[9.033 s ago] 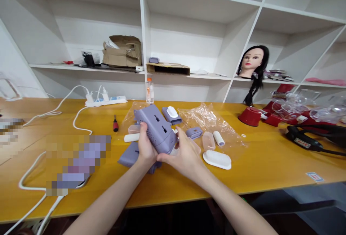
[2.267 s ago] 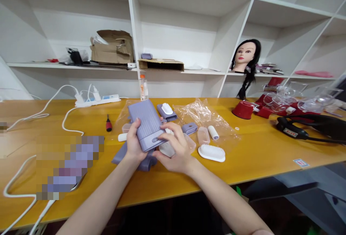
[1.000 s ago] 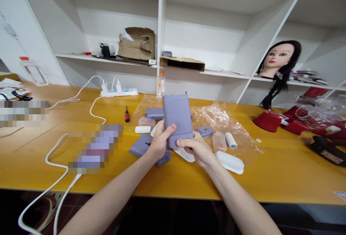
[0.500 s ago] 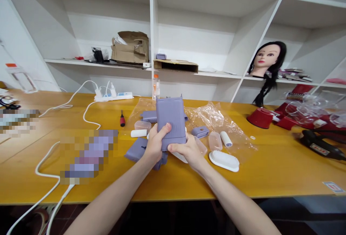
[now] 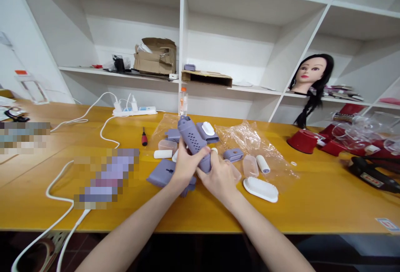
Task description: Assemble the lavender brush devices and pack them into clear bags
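Observation:
A purple plastic housing point(image 5: 191, 135) with rows of small holes in its narrow side is held tilted above the table. My left hand point(image 5: 185, 164) wraps round its left side, thumb across the front. Around its lower end is closed my right hand point(image 5: 218, 172); the palm sides of both hands are hidden. Behind it lies another purple part with a white oval piece point(image 5: 208, 129) on top. Purple parts point(image 5: 161, 172) lie left of my wrists. To the right are a purple cap-like piece point(image 5: 233, 154), a clear plastic cup point(image 5: 250, 166), a white roller point(image 5: 263, 164) and a white oval tray point(image 5: 261, 189).
A red-handled screwdriver point(image 5: 144, 137), a power strip point(image 5: 137, 111) and a blurred-out device point(image 5: 109, 176) with a white cable are on the left. Clear plastic film point(image 5: 240, 132) spreads behind the parts. At right sit red cup-shaped parts point(image 5: 301, 141) and a black tool point(image 5: 371, 174). Shelves hold a mannequin head point(image 5: 309, 71).
The purple housing has been turned from its broad face to its narrow, holed side and tilted. Both hands have shifted their grip. The purple part with the white oval piece behind is now visible.

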`<state>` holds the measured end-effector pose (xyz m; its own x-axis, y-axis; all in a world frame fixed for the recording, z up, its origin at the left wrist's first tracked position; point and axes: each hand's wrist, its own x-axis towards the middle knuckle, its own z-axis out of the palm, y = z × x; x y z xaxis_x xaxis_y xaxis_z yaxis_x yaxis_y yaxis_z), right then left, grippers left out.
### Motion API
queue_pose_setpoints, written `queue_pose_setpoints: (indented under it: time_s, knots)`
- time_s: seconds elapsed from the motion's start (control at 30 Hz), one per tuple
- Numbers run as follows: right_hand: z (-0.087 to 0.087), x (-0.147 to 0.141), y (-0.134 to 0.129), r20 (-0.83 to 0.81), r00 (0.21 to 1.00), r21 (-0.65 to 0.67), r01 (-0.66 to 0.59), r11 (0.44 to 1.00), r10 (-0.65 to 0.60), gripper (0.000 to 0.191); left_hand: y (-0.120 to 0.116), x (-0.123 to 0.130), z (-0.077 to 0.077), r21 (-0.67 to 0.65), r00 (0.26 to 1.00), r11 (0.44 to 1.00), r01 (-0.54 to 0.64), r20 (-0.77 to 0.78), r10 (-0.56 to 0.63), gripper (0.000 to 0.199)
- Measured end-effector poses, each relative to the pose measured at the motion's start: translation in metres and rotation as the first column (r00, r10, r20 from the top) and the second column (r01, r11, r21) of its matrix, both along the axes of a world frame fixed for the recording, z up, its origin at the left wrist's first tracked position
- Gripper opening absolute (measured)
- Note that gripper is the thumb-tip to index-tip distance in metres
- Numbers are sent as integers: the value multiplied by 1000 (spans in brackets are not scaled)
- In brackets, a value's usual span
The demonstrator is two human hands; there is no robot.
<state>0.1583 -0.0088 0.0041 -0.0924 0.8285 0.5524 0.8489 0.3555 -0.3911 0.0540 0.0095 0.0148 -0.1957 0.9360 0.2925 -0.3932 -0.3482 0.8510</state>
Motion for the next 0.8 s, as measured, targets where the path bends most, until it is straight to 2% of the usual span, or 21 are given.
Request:
queue_pose_setpoints:
  time_s: [0.1, 0.2, 0.27, 0.33, 0.43, 0.67, 0.8]
  knots:
    - [5, -1, -2, -141, 986, 4, -89, 996, 88, 60, 5, -7, -1, -50, 988, 997, 65, 147, -57, 43]
    - [13, 0, -1, -312, 935, -94, -206, 974, 167, 77, 3, -10, 0, -4, 950, 986, 166, 267, -159, 41]
    - [16, 0, 0, -396, 894, -161, -294, 942, 211, 84, -1, -8, 0, 43, 931, 974, 222, 287, -225, 42]
    - [18, 0, -2, -446, 872, -197, -318, 927, 204, 89, -5, -6, 0, 75, 925, 964, 255, 273, -266, 43]
    - [20, -1, -6, -447, 877, -189, -285, 940, 176, 86, -7, -4, 0, 76, 934, 964, 253, 241, -264, 44]
    - [17, -5, -10, -389, 905, -89, -224, 970, 174, 73, -2, -6, 1, 65, 910, 961, 270, 309, -277, 37]
    - [12, -6, -12, -364, 918, -84, -199, 976, 156, 70, -6, -8, -2, 108, 952, 971, 212, 202, -230, 37]
